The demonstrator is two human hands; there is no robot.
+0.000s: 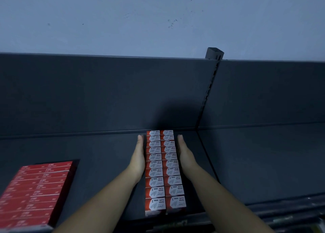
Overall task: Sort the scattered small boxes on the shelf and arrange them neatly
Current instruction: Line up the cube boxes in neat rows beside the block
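Note:
Two tight columns of small red-and-white paper clip boxes (162, 169) run from the shelf's front edge back to its rear panel. My left hand (139, 155) lies flat with straight fingers against the left side of the block. Against the right side my right hand (184, 153) presses the same way, fingers straight and pointing toward the back. Both hands flank the far half of the columns.
A block of several flat red boxes (35, 192) lies at the front left of the dark shelf (98, 153). A slotted upright post (209, 90) divides the back panel, and another shelf section (263, 159) extends to the right.

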